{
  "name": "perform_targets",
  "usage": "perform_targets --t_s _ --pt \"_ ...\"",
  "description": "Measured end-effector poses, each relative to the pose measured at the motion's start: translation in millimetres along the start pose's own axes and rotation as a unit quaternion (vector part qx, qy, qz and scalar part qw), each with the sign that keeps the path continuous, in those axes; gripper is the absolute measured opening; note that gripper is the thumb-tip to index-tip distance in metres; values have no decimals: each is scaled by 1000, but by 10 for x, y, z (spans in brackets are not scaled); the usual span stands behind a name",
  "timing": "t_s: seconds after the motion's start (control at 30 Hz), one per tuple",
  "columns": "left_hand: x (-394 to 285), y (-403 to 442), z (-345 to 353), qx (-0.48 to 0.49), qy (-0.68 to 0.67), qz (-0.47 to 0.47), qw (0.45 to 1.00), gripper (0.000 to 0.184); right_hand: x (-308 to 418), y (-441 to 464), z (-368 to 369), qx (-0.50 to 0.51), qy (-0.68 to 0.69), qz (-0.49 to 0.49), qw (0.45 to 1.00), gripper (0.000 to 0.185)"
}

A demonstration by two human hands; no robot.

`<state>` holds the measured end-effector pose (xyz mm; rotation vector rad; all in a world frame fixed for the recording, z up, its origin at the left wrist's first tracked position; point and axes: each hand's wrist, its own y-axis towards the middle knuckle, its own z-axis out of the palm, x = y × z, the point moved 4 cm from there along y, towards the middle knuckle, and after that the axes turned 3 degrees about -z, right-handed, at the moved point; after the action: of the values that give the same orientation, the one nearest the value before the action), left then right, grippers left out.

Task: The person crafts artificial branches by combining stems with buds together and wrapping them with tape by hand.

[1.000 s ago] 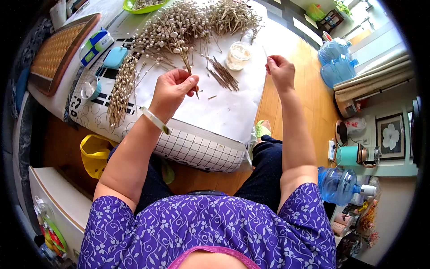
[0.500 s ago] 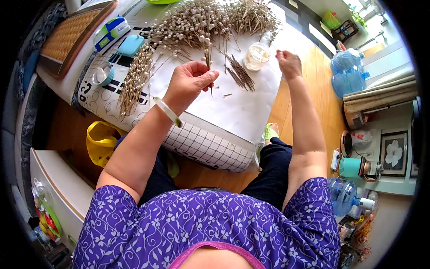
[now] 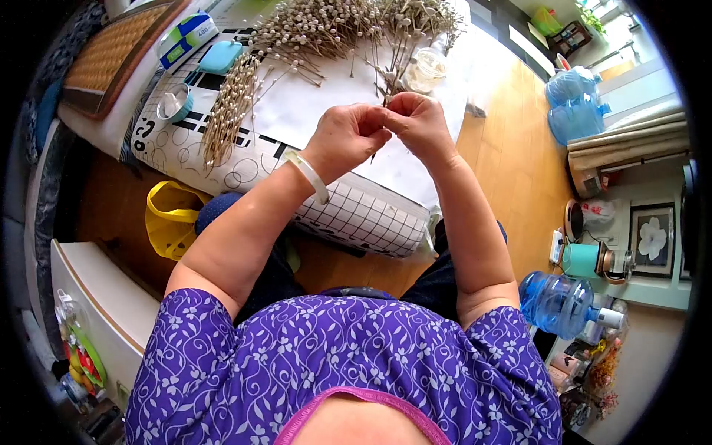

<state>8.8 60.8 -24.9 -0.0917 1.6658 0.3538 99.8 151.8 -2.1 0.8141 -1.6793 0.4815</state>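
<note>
My left hand [image 3: 347,139] pinches the stems of a small dried sprig [image 3: 391,73] that points away from me over the table. Against its fingertips, my right hand [image 3: 420,127] is closed at the same stems; anything else between its fingers is too small to make out. Beyond the hands lie heaps of dried stems with pale round buds [image 3: 319,28]. A clear tub [image 3: 425,70] with whitish contents stands just behind my right hand. Another bundle of budded stems [image 3: 225,119] rests on the left of the table.
On the left of the table [image 3: 285,111] are a blue dish [image 3: 175,102], a light-blue case [image 3: 219,57] and a tissue pack [image 3: 188,41]. A yellow bag [image 3: 169,222] is on the floor. Large water bottles [image 3: 577,111] stand at the right.
My right hand has come in from the right to meet my left hand at the stems. The sprig now leans to the right, in front of the tub.
</note>
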Motion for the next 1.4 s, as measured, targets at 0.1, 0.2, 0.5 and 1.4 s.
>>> perform_targets --t_s 0.1,0.2,0.5,1.4 --pt "-69 9 9 -22 77 29 996 8 -46 4 -1 14 29 -23 999 22" --pt "-58 61 -35 -54 168 15 984 9 -143 18 -1 18 150 -12 988 17" --pt "40 83 -1 -58 41 -39 997 11 -270 51 -53 -6 107 -25 994 19" --pt "15 42 90 33 -177 -116 977 15 -198 -7 -75 38 294 15 955 21"
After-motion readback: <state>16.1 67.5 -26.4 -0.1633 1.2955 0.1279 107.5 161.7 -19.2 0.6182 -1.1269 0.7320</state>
